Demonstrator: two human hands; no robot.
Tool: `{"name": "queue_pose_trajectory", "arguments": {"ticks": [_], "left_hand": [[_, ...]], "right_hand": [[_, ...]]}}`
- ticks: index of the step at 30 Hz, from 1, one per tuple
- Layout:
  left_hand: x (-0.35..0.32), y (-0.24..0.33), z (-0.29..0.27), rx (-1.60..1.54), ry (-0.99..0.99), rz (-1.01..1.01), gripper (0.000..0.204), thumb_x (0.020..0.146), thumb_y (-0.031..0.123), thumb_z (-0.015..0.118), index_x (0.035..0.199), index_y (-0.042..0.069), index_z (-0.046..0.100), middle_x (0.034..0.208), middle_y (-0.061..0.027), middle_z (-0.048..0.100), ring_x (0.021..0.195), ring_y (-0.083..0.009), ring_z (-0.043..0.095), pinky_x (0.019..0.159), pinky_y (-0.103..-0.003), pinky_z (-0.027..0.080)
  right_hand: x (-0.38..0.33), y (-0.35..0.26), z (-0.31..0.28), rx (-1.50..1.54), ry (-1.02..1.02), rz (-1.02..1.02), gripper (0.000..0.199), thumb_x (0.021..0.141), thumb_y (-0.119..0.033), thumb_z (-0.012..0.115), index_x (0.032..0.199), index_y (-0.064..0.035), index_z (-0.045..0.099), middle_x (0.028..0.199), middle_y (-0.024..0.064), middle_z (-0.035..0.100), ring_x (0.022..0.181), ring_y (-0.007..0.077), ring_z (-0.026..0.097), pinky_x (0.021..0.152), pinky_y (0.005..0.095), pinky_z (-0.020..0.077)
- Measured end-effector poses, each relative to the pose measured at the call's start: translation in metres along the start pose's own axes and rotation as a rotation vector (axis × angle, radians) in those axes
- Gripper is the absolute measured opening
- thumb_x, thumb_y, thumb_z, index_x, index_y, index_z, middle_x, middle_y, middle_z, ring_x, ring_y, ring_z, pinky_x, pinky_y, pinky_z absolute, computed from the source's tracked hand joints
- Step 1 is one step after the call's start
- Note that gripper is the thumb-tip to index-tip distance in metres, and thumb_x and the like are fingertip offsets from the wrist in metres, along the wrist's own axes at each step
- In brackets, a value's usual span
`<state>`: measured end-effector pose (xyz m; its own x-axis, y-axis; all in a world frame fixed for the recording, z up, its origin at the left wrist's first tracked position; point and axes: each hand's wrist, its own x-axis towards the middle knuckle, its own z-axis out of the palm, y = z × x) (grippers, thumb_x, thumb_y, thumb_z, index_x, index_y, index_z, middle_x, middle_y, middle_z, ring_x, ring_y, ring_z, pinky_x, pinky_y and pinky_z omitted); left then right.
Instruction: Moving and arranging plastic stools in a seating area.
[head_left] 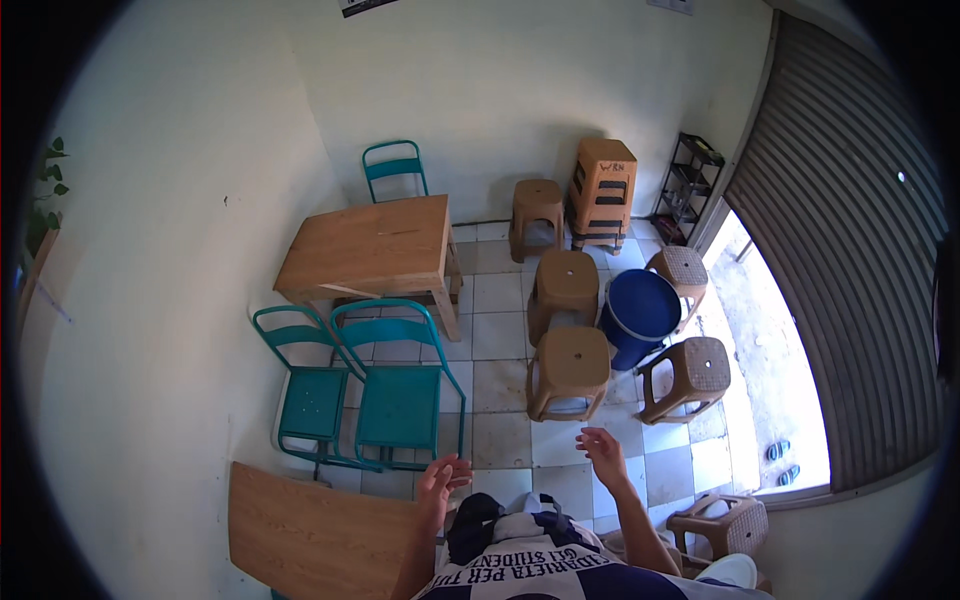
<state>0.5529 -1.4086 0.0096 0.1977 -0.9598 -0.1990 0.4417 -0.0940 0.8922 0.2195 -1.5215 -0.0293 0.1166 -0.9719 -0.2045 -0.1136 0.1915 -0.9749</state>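
Brown plastic makes up the stool (pixel 569 368) that stands nearest ahead of the person's raised hands, on the checked tile floor (pixel 505 425), and it lies forward and a little left of the right hand (pixel 603 452), forward and to the right of the left hand (pixel 441 482). The right hand is the nearer of the two; its fingers are spread and loosely curled, holding nothing, and bare tiles lie between it and the stool's legs. The left hand is also open, fingers apart and empty, hovering just past the far edge of a wooden tabletop (pixel 310 535) at the lower left. The stool stands upright, its square seat level, so there is no long axis to speak of beyond its height. Just to its left stand two teal metal chairs (pixel 398 390) side by side, tucked near a wooden table (pixel 367 250), with a third teal chair (pixel 393 168) behind that table against the wall. Beyond the near stool is a second brown stool (pixel 564 283), a third (pixel 537 213) and a stack of stools (pixel 603 190) by the wall. To the right sit a blue barrel (pixel 638 312) and two woven-top stools (pixel 692 372), close beside the near stool. Another low stool (pixel 722 522) stands by the person's right arm, near the half-raised roller shutter (pixel 840 250).
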Motion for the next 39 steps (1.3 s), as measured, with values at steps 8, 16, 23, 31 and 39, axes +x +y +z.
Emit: {"name": "queue_pose_trajectory", "arguments": {"ticks": [8, 16, 23, 31, 39], "left_hand": [[0.099, 0.027, -0.025, 0.002, 0.032, 0.06, 0.039, 0.101, 0.029, 0.054, 0.129, 0.002, 0.055, 0.115, -0.0169, 0.066, 0.098, -0.0252, 0.068, 0.084, -0.038, 0.055], [0.224, 0.081, -0.042, 0.024, -0.057, 0.117, 0.036, 0.101, 0.025, 0.057, 0.128, 0.001, 0.055, 0.113, -0.0162, 0.067, 0.098, -0.0254, 0.068, 0.085, -0.036, 0.055], [0.305, 0.125, -0.065, 0.079, -0.123, 0.124, 0.035, 0.1, 0.025, 0.057, 0.127, 0.001, 0.056, 0.113, -0.0162, 0.067, 0.1, -0.0249, 0.068, 0.086, -0.037, 0.054], [0.373, 0.131, -0.064, 0.092, -0.15, 0.098, 0.036, 0.101, 0.025, 0.056, 0.127, 0.001, 0.056, 0.114, -0.0168, 0.066, 0.1, -0.025, 0.067, 0.087, -0.037, 0.054], [0.443, 0.13, -0.041, 0.103, -0.127, 0.067, 0.039, 0.1, 0.028, 0.056, 0.129, 0.002, 0.054, 0.115, -0.0171, 0.065, 0.101, -0.0275, 0.067, 0.088, -0.039, 0.054]], "right_hand": [[0.111, -0.05, 0.058, 0.071, -0.082, -0.136, 0.025, 0.098, -0.017, 0.062, 0.117, -0.0004, 0.062, 0.097, 0.0058, 0.071, 0.09, 0.0126, 0.067, 0.081, 0.0264, 0.0519], [0.193, -0.071, 0.096, 0.088, -0.1, -0.104, 0.025, 0.099, -0.016, 0.061, 0.119, 0.0003, 0.061, 0.1, 0.0075, 0.07, 0.09, 0.0131, 0.066, 0.083, 0.0268, 0.0526], [0.231, -0.065, 0.125, 0.084, -0.003, -0.058, 0.026, 0.099, -0.019, 0.061, 0.117, 0.0001, 0.062, 0.096, 0.0054, 0.069, 0.086, 0.0113, 0.065, 0.08, 0.0253, 0.051], [0.311, -0.098, 0.157, 0.164, -0.039, 0.061, 0.028, 0.1, -0.026, 0.06, 0.12, -0.0071, 0.063, 0.105, 0.0046, 0.071, 0.091, 0.0125, 0.068, 0.076, 0.0262, 0.0516], [0.43, -0.115, 0.157, 0.22, -0.063, -0.001, 0.027, 0.1, -0.023, 0.061, 0.119, -0.0037, 0.062, 0.102, 0.0045, 0.071, 0.089, 0.0119, 0.065, 0.077, 0.0267, 0.0504]]}}
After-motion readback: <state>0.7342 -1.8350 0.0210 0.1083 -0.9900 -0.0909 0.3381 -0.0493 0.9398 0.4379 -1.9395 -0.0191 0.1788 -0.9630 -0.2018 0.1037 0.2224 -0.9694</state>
